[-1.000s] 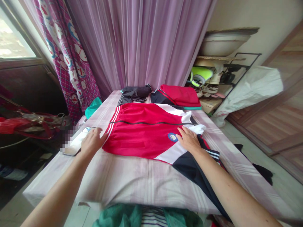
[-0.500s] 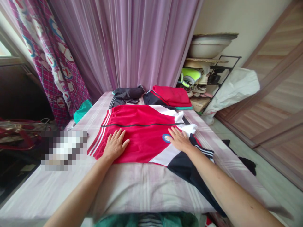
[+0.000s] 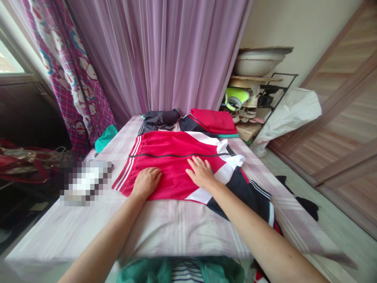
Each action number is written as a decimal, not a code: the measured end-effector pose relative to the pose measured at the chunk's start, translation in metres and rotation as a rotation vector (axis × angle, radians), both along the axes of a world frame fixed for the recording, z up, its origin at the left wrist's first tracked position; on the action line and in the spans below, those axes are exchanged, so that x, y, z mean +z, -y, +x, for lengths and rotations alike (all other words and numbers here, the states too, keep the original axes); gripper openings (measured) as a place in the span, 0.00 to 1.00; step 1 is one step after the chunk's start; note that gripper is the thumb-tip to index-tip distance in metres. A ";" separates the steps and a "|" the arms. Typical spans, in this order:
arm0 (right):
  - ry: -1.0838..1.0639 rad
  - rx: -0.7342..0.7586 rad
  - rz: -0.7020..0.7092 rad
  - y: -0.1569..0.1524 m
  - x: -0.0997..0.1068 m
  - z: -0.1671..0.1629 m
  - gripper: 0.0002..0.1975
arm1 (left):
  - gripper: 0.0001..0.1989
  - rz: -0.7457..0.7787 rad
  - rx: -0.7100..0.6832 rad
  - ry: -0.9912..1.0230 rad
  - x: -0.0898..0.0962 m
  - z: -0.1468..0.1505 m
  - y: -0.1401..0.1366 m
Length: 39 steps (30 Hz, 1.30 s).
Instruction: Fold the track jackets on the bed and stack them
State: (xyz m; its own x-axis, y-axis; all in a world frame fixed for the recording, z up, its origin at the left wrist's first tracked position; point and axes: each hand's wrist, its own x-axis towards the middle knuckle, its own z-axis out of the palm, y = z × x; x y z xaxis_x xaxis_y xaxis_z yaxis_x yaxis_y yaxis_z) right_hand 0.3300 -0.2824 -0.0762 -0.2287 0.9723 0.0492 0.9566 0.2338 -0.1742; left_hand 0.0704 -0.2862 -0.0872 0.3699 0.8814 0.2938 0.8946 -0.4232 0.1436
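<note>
A red, white and black zip-up jacket (image 3: 173, 169) lies spread front up, its collar towards the right and its striped hem on the left. My left hand (image 3: 147, 181) rests palm down on the red cloth near the hem, fingers close together and slightly curved. Farther right, my right hand (image 3: 201, 171) lies on the chest with its fingers spread, covering most of the round badge. Neither hand holds anything. One black sleeve (image 3: 225, 200) with white cuff stripes runs out under my right forearm and over the table's right side.
Dark folded clothes (image 3: 159, 118) and a folded red garment (image 3: 215, 121) lie at the table's far end. A blurred-out object (image 3: 85, 182) is at the left on the checked tablecloth (image 3: 179, 228). A shoe rack (image 3: 272, 94) and a white bag (image 3: 294, 114) stand right.
My right hand has slid left over the chest, from beside the badge to on top of it. My left hand has shifted slightly right and its fingers have drawn together. The sleeve cuff lies lower.
</note>
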 end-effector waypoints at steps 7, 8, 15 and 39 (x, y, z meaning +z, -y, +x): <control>0.029 0.000 -0.041 0.008 -0.020 0.011 0.30 | 0.18 0.188 0.013 0.114 0.001 -0.001 0.010; 0.037 -0.066 -0.031 0.006 -0.022 0.020 0.29 | 0.18 0.215 -0.013 0.138 0.003 0.006 0.015; -0.065 -0.216 0.260 -0.009 -0.041 0.045 0.24 | 0.22 -0.125 -0.240 -0.019 -0.003 0.086 0.038; -0.092 -0.199 0.093 -0.039 0.003 0.045 0.20 | 0.26 -0.205 0.133 -0.119 0.035 -0.024 -0.007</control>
